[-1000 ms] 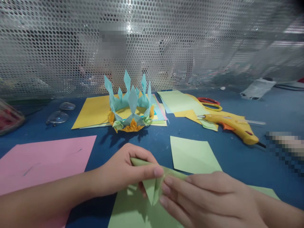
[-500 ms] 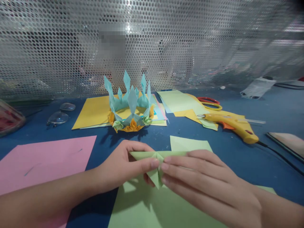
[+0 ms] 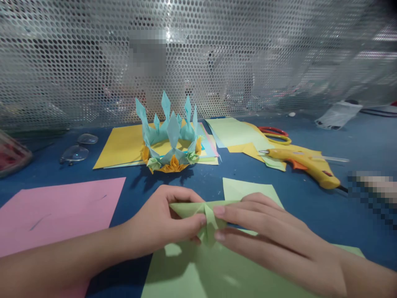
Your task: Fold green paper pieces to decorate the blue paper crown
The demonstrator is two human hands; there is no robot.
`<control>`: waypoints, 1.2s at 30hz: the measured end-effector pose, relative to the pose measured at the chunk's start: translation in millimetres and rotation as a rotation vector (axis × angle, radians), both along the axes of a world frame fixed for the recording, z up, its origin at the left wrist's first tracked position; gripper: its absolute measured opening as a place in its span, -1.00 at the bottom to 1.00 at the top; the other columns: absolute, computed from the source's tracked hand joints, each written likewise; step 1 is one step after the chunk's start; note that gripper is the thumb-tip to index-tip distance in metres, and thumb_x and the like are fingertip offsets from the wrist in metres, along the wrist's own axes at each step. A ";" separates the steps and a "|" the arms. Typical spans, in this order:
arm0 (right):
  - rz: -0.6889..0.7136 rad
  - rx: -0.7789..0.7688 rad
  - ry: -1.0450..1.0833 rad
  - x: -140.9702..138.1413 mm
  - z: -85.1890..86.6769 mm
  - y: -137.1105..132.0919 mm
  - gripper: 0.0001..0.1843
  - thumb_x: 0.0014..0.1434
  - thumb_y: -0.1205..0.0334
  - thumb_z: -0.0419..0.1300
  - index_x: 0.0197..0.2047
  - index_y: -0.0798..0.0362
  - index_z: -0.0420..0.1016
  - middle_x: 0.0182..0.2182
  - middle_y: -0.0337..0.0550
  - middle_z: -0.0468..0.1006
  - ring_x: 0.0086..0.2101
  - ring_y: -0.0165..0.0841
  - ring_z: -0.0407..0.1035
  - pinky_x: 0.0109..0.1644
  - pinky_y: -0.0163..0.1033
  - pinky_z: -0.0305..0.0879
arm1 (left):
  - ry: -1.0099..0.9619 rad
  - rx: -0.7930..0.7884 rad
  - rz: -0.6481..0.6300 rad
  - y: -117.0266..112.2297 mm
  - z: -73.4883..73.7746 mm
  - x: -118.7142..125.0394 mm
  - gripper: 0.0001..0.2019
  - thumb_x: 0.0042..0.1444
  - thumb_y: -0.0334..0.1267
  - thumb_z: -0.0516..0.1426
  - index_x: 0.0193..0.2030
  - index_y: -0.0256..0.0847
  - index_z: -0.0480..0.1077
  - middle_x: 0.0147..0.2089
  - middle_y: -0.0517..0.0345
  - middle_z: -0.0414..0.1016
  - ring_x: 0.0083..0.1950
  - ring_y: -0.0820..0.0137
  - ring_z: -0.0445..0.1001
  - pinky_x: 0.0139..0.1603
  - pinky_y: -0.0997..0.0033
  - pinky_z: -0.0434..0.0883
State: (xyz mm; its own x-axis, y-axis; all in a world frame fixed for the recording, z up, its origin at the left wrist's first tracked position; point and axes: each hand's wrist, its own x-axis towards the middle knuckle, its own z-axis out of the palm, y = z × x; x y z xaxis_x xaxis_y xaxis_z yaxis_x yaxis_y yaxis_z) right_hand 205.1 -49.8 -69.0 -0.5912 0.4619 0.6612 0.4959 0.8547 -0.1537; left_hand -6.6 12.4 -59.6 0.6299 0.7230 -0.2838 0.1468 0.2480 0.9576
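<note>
- Blue tabletop [image 3: 310,215], with a perforated metal screen [image 3: 248,62] directly behind it.
- Left hand [image 3: 161,225] and right hand [image 3: 273,240] meet at bottom centre, just above a large green sheet [image 3: 198,277] lying flat at the near edge.
- Folded green paper [image 3: 189,208] is held between the two hands, off the sheet.
- Left grip: clenched on the piece's left half, thumb in front and the other fingers curled over the top edge.
- Right grip: fingertips [image 3: 218,211] press the right half from the front. Its thumb is hidden, so that side of the pinch can't be confirmed.
- The piece's centre fold sits in the gap where the two sets of fingertips nearly touch. A small point of it hangs down below them.
- Small green square [image 3: 248,188] lies flat just beyond the right hand, partly covered by it.
- Pink sheet [image 3: 56,207] lies to the left, with the left forearm crossing its near corner.
- Paper crown [image 3: 169,138], light blue with yellow and green trim, stands upright mid-table on a yellow sheet [image 3: 124,145].
- Yellow glue gun [image 3: 304,165] lies on its side at right, nozzle pointing left. The scissors [image 3: 276,134] are behind it, on pale green and yellow offcuts.
- Glasses [image 3: 76,151] sit far left, well away from the hands.
</note>
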 end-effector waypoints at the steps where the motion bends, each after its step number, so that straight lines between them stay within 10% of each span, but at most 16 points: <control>1: 0.017 -0.017 0.007 0.2 0.0 0.4 -0.64 0.45 0.38 -0.11 -0.03 0.11 0.52 -0.03 -0.04 0.61 0.10 -0.43 0.36 0.13 -0.39 0.33 | 0.017 0.019 0.007 -0.2 0.0 0.9 -0.92 -0.18 -0.45 0.30 -0.51 -0.27 0.49 -0.61 0.36 0.43 -0.59 0.59 0.39 -0.55 0.68 0.40; 8: -0.088 -0.383 0.172 -7.1 -0.9 -4.5 -0.77 0.37 0.29 0.09 0.03 -0.10 0.47 -0.18 -0.20 0.63 -0.26 -0.39 0.55 -0.08 -0.36 0.50 | 0.113 0.147 -0.015 -1.4 -2.8 -1.3 -0.91 -0.06 -0.30 0.24 -0.50 -0.26 0.47 -0.63 0.36 0.29 -0.59 0.59 0.20 -0.60 0.68 0.22; 15: -0.220 -0.202 0.194 -13.1 -0.9 3.0 -0.75 0.20 0.21 0.31 -0.03 -0.05 0.49 -0.11 -0.06 0.51 -0.11 -0.28 0.46 0.03 -0.18 0.41 | 0.144 0.425 -0.030 -4.8 -1.8 -2.3 -0.85 -0.01 -0.29 0.17 -0.56 -0.25 0.44 -0.62 0.33 0.26 -0.57 0.56 0.15 -0.57 0.61 0.16; 18: -0.252 -0.449 0.271 -12.9 -4.7 7.8 -0.53 0.07 0.17 0.42 0.05 -0.09 0.46 -0.09 -0.10 0.53 -0.08 -0.22 0.43 0.03 -0.13 0.37 | 0.161 0.511 -0.015 -3.8 -1.8 -1.5 -0.84 -0.01 -0.32 0.17 -0.57 -0.24 0.45 -0.62 0.32 0.30 -0.57 0.56 0.17 -0.56 0.60 0.16; 22: -0.240 -0.835 0.378 -12.7 -8.2 12.0 -0.80 0.00 0.11 0.45 -0.35 -0.03 0.58 -0.41 -0.25 0.58 -0.35 -0.31 0.44 -0.25 -0.24 0.35 | 0.166 0.445 -0.025 -3.1 -4.0 -1.3 -0.83 0.02 -0.27 0.18 -0.53 -0.24 0.49 -0.62 0.31 0.31 -0.58 0.55 0.17 -0.59 0.59 0.13; 27: -0.205 -0.939 0.429 -12.8 -7.5 12.3 -0.77 -0.04 0.07 0.46 -0.50 0.02 0.59 -0.52 -0.23 0.56 -0.41 -0.33 0.39 -0.34 -0.26 0.30 | 0.184 0.427 -0.022 -5.6 -5.7 -1.4 -0.88 -0.02 -0.28 0.23 -0.50 -0.26 0.51 -0.56 0.23 0.44 -0.54 0.49 0.30 -0.55 0.57 0.24; 36: -0.170 -0.927 0.464 -13.5 -9.0 12.5 -0.70 -0.02 -0.03 0.43 -0.48 0.03 0.61 -0.51 -0.20 0.56 -0.42 -0.32 0.41 -0.36 -0.25 0.32 | 0.157 1.021 0.007 -13.4 -5.5 -2.9 -0.89 0.03 -0.43 0.22 -0.32 -0.16 0.54 -0.42 0.25 0.59 -0.35 0.41 0.40 -0.29 0.47 0.35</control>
State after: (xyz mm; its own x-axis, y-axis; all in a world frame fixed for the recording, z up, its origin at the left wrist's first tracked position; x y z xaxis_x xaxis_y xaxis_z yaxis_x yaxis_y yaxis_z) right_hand 191.6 -37.3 -78.1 -0.2500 0.9564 0.1512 0.3233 0.2296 -0.9180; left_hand -9.5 -1.0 -65.1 0.6336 0.6691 0.3883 0.2902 -0.6708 0.6825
